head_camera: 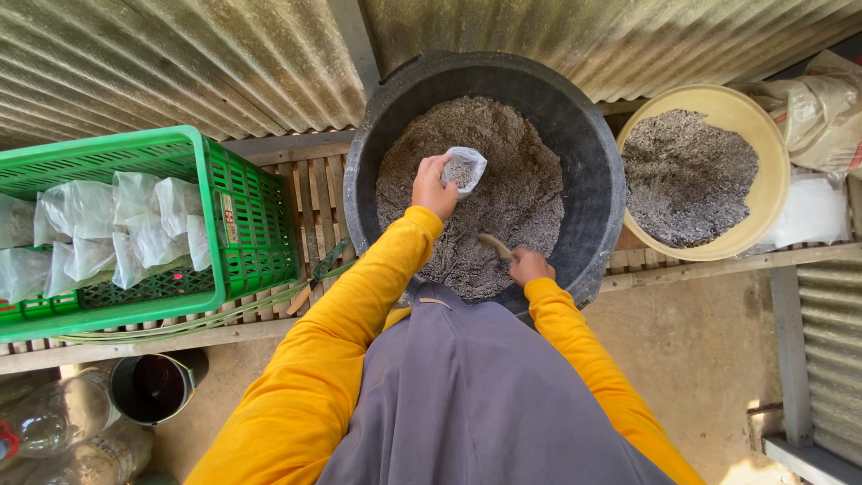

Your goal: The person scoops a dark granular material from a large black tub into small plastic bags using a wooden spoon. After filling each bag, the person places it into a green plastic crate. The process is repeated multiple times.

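Note:
A large black tub [593,162] holds grey, crumbly soil mix [503,171]. Over the soil, my left hand [434,187] grips a small clear plastic bag [465,168] with some of the mix in it, its mouth held open upward. My right hand [530,266] sits near the tub's front rim, closed on a brown wooden handle [495,245] whose end is dug into the soil; the tool's head is hidden. Both arms wear yellow sleeves.
A green plastic crate [251,224] at the left holds several filled clear bags [135,229]. A yellow basin [772,189] of grey mix stands at the right, with sacks behind it. Everything rests on a slatted wooden bench [314,180] against corrugated metal. A small dark bucket [154,387] and plastic bottles are below left.

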